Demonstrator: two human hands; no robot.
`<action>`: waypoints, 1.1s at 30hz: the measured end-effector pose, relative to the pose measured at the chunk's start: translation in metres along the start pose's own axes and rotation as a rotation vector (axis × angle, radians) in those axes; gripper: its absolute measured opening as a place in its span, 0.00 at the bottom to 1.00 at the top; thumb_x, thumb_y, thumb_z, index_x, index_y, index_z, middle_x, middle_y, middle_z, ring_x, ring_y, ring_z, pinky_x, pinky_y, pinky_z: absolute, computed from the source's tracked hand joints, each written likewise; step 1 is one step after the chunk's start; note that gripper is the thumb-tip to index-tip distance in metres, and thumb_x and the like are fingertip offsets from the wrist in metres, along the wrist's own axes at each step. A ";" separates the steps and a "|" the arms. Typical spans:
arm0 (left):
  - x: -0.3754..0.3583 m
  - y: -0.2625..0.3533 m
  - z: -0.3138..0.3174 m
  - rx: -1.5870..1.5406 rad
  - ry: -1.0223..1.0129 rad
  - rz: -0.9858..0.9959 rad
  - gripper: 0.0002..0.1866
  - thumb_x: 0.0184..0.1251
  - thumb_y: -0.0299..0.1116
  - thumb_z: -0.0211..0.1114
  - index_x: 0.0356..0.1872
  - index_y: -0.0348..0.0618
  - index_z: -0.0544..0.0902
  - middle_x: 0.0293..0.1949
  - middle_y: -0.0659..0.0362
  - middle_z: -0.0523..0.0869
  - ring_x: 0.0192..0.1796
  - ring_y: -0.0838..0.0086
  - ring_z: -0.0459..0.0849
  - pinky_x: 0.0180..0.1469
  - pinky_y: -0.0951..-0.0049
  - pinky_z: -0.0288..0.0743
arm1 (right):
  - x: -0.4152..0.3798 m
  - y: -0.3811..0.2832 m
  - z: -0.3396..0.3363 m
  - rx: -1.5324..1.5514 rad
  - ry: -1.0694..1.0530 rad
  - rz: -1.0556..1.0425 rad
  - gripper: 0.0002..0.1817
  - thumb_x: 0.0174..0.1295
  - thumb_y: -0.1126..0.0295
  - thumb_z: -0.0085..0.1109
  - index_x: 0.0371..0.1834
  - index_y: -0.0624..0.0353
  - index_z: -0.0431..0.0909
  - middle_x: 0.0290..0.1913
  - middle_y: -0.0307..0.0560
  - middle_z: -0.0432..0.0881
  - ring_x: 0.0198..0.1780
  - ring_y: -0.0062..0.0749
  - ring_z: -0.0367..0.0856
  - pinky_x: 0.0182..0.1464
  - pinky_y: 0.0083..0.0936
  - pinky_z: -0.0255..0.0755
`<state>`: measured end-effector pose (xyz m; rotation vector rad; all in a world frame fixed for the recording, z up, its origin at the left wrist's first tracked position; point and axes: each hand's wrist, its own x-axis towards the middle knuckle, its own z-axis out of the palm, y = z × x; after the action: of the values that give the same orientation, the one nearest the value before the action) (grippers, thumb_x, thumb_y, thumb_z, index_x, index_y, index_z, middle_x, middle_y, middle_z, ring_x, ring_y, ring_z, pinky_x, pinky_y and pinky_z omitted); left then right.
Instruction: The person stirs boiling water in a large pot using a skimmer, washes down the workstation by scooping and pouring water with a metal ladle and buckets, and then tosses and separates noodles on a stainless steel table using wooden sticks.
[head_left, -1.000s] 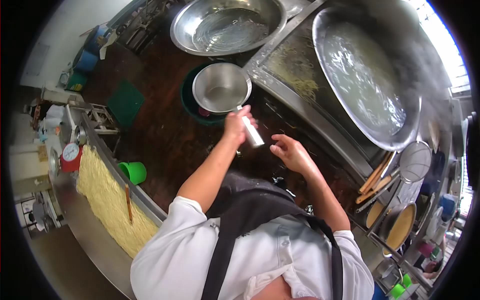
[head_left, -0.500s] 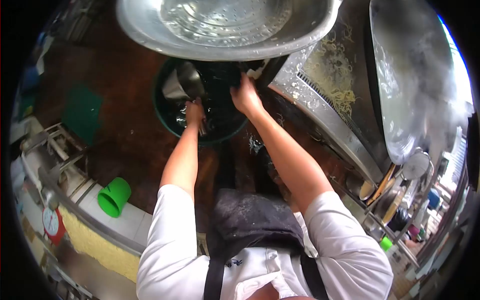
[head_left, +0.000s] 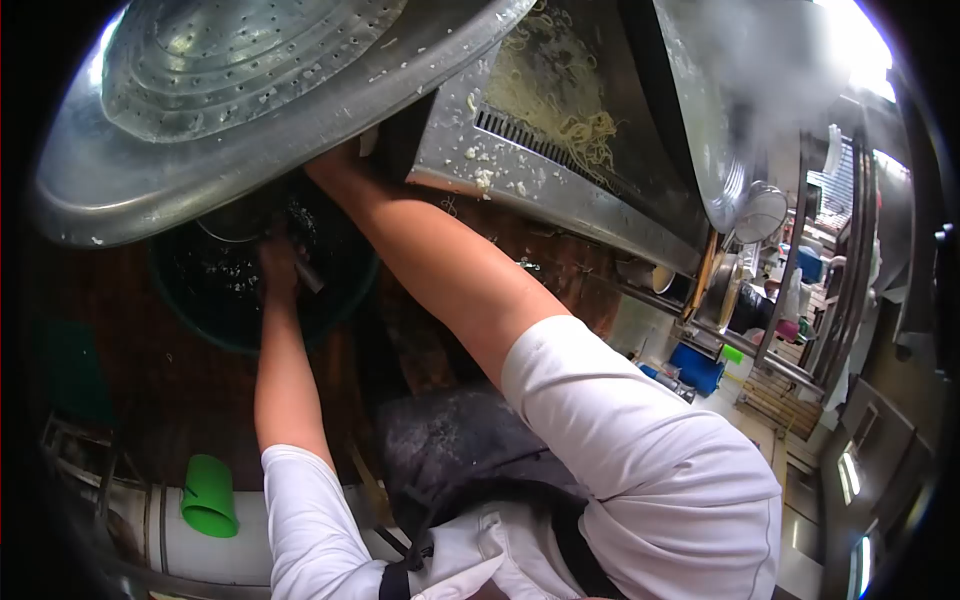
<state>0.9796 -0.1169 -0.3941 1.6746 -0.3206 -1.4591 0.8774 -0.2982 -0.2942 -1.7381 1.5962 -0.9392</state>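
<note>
My left hand (head_left: 279, 265) is closed round the handle (head_left: 309, 273) of a metal dipper, low in the dark green tub (head_left: 335, 318). Only a curved edge of the dipper's bowl shows; the large metal colander (head_left: 300, 150) overhead covers the rest. Dark water (head_left: 225, 280) with bright glints lies in the tub. My right hand (head_left: 330, 165) reaches to the tub's far side, just under the colander's rim. Its fingers are hidden there, so I cannot see what they touch. A small whitish thing (head_left: 368, 141) shows beside it.
To the right stands a steel counter (head_left: 590, 205) with a drain grate and scattered noodles (head_left: 585, 135). Beyond it a big steaming wok (head_left: 705, 120) and a wire strainer (head_left: 762, 212) appear. A green bucket (head_left: 208, 497) lies tipped at the lower left.
My view has swung and tilted, so the colander, tub and hands sit further left. The dipper's bowl has gone mostly out of sight behind the colander. My left hand keeps the handle.
</note>
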 end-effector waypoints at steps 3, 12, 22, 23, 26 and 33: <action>0.040 -0.040 -0.030 0.575 0.005 0.298 0.11 0.77 0.37 0.55 0.46 0.41 0.80 0.27 0.59 0.79 0.24 0.73 0.80 0.23 0.68 0.76 | -0.002 -0.003 0.003 0.071 -0.027 -0.005 0.18 0.74 0.60 0.47 0.57 0.58 0.77 0.57 0.57 0.81 0.62 0.49 0.77 0.64 0.41 0.69; 0.001 0.016 0.009 0.071 -0.049 -0.156 0.18 0.72 0.43 0.65 0.53 0.42 0.76 0.29 0.61 0.78 0.25 0.74 0.78 0.22 0.70 0.76 | -0.014 -0.011 -0.021 0.062 -0.114 -0.071 0.19 0.68 0.62 0.58 0.56 0.62 0.78 0.54 0.62 0.82 0.59 0.54 0.78 0.61 0.44 0.70; 0.049 -0.077 -0.019 0.170 -0.203 0.124 0.16 0.67 0.43 0.70 0.39 0.39 0.79 0.23 0.61 0.75 0.18 0.76 0.73 0.18 0.69 0.66 | -0.067 -0.117 -0.137 -0.145 -0.396 -0.521 0.27 0.58 0.73 0.61 0.64 0.62 0.74 0.66 0.60 0.75 0.69 0.58 0.70 0.71 0.50 0.63; 0.041 -0.065 -0.023 0.162 -0.196 0.086 0.16 0.66 0.42 0.70 0.39 0.39 0.79 0.23 0.61 0.75 0.18 0.75 0.73 0.17 0.69 0.66 | -0.072 -0.135 -0.172 -0.199 -0.481 -0.601 0.31 0.57 0.75 0.63 0.68 0.61 0.72 0.69 0.57 0.73 0.72 0.57 0.68 0.73 0.50 0.61; 0.004 -0.012 -0.029 0.144 -0.134 -0.128 0.13 0.65 0.38 0.69 0.38 0.40 0.78 0.22 0.61 0.75 0.17 0.75 0.73 0.17 0.70 0.66 | -0.070 -0.105 -0.237 -0.526 -0.542 -0.600 0.32 0.64 0.62 0.60 0.72 0.59 0.69 0.76 0.55 0.66 0.80 0.50 0.57 0.80 0.51 0.48; -0.069 0.049 -0.076 0.188 -0.136 -0.218 0.07 0.63 0.31 0.67 0.34 0.43 0.77 0.18 0.64 0.73 0.15 0.76 0.72 0.15 0.71 0.66 | 0.015 -0.065 -0.320 -0.788 -0.279 -0.451 0.30 0.74 0.56 0.49 0.76 0.58 0.65 0.80 0.53 0.59 0.83 0.47 0.47 0.82 0.50 0.36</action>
<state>1.0447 -0.0661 -0.3161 1.8076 -0.3680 -1.7553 0.6538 -0.2947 -0.0562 -2.7041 1.5082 -0.1962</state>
